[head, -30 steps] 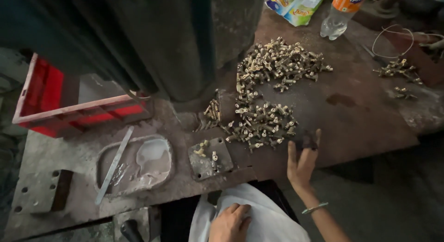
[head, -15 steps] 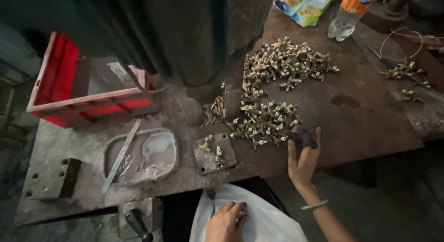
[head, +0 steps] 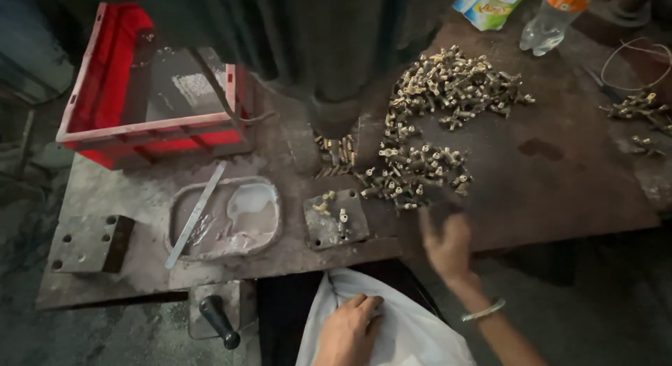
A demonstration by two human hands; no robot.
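Brass fittings [head: 420,171] lie heaped on the rusty table [head: 560,191] just ahead of the blurred right hand [head: 448,245], its fingers loosely spread and empty, while the farther left hand [head: 350,327] pinches the white sack [head: 413,334].

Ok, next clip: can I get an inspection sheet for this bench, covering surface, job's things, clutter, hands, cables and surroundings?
Surface: worn, stained metal bench.
Job's things: heap of small brass parts; white bag at the bench edge; small metal plate with a few parts on it.
Clutter: red crate, shallow tray with a metal strip, drilled block, plastic bottle, snack packet.
Hands: left hand grips the bag's rim; right hand is blurred, fingers spread, by the near parts, grip unclear.
Cables: thin wire loop at far right.
Surroundings: dark machine column behind the parts; black lever handle below the bench.
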